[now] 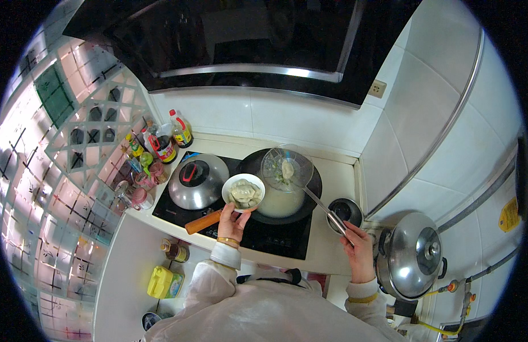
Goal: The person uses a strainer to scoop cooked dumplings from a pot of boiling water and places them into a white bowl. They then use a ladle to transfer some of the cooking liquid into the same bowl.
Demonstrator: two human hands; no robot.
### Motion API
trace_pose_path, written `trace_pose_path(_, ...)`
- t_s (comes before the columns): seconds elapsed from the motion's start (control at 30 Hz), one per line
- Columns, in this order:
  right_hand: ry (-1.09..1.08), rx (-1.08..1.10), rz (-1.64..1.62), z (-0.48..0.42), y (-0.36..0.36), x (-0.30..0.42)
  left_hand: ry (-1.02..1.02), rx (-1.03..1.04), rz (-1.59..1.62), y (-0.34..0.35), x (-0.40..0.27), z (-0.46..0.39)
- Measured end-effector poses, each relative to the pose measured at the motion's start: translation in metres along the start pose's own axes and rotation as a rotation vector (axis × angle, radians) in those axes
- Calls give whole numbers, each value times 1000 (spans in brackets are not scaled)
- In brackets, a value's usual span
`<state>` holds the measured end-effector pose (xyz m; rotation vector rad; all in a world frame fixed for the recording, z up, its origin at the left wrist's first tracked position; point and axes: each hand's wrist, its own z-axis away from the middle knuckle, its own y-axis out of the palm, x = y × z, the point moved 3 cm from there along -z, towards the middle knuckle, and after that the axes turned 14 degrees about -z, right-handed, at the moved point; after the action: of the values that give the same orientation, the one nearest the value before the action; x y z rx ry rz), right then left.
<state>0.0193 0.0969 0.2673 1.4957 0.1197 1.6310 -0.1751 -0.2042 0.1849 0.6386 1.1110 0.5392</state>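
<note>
My left hand (232, 224) holds a white bowl (225, 188) of dumplings (244, 192) near the left rim of a dark wok (317, 181). A wooden wok handle (202, 222) sticks out beside that hand. In my right hand (357, 246) is the metal handle of a wire-mesh strainer (272, 171), its basket raised over the wok. One dumpling (288, 169) and some green bits lie in the mesh. Below it, cloudy pale liquid (281, 203) fills part of the wok. The strainer hides the wok's far part.
A domed metal lid (198, 181) rests on the hob's left side. Sauce bottles (164, 148) and jars (142, 199) line the left wall. A dark bowl (345, 211) sits right of the hob, and a lidded steel pot (411, 260) stands further right. The range hood (246, 42) hangs overhead.
</note>
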Motion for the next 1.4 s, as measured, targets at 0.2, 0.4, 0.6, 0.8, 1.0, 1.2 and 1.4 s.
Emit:
trace_pose_path(0.2, -7, 2, 15, 1, 2, -1, -42, -25, 1, -10, 8, -6)
trace_pose_path(0.4, -39, -56, -4, 8, 2, -2, -28, -34, -52, -5, 6, 2)
trace_pose_path(0.6, -21, -51, 73, 7, -3, -4, -29, -33, -37, -11, 6, 0)
trace_pose_path(0.8, -32, -36, 47, 12, -3, -5, -45, -65, -38, -11, 7, 0)
trace_pose_path(1.0, -28, -43, 40, 19, 2, -1, -32, -72, -44, -10, 8, 2)
trace_pose_path(1.2, -49, -64, 57, 19, -3, -4, -30, -59, -24, -12, 8, 3)
trace_pose_path(1.4, -32, -22, 38, 19, -10, -3, -52, -83, -65, -17, 11, 1)
